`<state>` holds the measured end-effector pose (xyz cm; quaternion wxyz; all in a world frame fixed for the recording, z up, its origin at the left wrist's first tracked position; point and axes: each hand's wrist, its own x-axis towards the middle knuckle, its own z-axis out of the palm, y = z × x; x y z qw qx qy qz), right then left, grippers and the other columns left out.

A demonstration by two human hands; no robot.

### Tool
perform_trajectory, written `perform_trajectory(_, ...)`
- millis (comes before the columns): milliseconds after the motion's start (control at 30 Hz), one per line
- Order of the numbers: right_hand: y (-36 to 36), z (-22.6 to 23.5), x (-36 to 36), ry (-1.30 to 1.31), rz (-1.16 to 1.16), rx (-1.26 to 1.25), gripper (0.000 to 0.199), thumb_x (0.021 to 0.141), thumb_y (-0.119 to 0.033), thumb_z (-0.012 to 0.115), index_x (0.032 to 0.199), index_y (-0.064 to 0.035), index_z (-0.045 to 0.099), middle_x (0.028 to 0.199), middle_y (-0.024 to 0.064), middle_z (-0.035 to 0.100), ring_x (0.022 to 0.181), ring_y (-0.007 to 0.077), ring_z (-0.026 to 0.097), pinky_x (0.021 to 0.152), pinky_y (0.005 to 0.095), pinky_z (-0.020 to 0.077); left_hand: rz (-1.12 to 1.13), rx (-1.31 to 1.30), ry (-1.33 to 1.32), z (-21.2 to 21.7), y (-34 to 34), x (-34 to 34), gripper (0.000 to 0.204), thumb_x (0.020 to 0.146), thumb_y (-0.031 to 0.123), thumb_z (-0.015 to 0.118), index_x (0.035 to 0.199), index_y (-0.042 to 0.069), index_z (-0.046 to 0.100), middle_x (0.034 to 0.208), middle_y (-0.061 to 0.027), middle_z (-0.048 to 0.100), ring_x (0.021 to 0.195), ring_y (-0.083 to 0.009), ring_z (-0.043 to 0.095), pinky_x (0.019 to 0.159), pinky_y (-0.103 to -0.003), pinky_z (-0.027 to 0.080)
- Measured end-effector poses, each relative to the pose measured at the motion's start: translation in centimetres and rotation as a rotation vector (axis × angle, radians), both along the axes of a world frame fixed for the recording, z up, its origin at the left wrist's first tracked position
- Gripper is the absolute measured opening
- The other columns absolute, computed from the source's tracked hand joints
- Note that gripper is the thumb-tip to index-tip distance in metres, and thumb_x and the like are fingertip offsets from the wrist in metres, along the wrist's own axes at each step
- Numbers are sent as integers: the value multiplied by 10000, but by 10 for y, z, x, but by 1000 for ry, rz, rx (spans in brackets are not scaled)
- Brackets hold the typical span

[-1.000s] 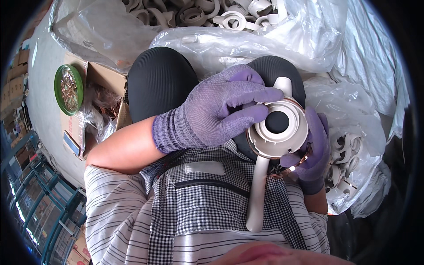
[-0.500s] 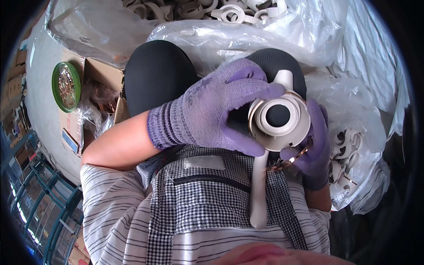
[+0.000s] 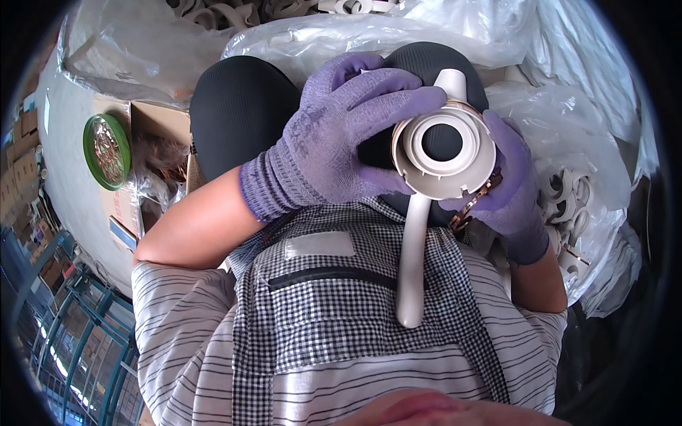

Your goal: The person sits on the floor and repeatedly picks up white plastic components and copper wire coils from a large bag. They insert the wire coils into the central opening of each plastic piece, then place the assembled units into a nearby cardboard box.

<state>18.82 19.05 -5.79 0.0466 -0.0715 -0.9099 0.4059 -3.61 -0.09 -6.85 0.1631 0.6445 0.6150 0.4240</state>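
Observation:
Over my lap I hold a round white plastic housing (image 3: 437,186) with a long handle and a short spout-like stub on the opposite side. Its open ring faces up, and a thin copper-coloured band shows at its edge. My left hand (image 3: 330,135), in a purple work glove, grips the left side, fingers along the top edge and thumb near the handle's base. My gloved right hand (image 3: 515,181) closes on the right side of the rim. Against its palm and fingers lie small copper-coloured metal strips (image 3: 465,211), partly hidden by the fingers.
A green dish (image 3: 89,145) of copper-coloured pieces sits by an open cardboard box (image 3: 160,117) at left. White plastic parts (image 3: 568,199) lie in a clear bag at right. Another clear plastic bag (image 3: 341,41), with more parts, stands beyond my knees (image 3: 241,106).
Both hands and the housing have shifted slightly up in the picture. My left fingers have slid a little along the rim and spread more. The view has shifted slightly.

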Motion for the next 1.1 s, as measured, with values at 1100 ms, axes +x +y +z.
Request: perform_trajectory(1100,2,-1,5,80,-74,31,981,664,-391,946,1471,-74,485,1430,159,581,1322,352,556,1138,470,434,91,137,70,-11,25,36,1075,592,689,865,1426,86,554,1301,-170,595,1254,-417,535,1132,-579,364)
